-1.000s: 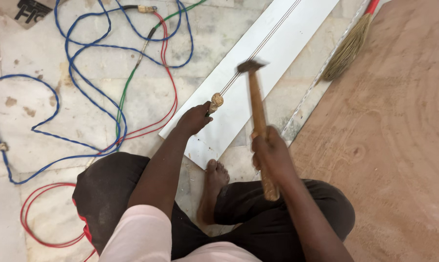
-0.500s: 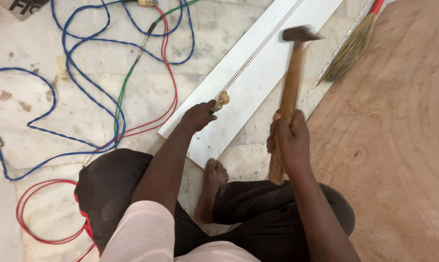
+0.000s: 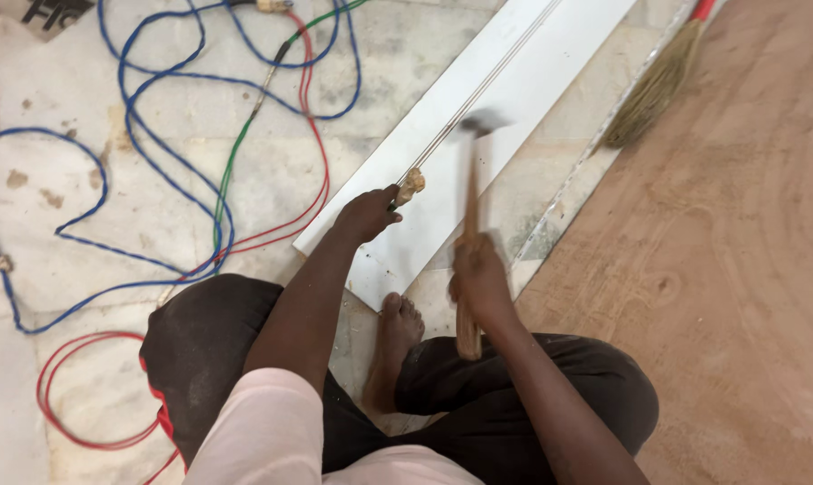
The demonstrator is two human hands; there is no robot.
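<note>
Around me the marble floor is pale and stained with brown spots. Blue cable loops over it toward the upper left corner, crossed by a green wire and a red wire. More red wire curls by the lower left edge, just beside my knee. At the top left corner lies a dark-printed scrap. Along the right side spreads a brown plywood sheet. A straw broom with a red handle lies at its upper edge, near the top right corner.
</note>
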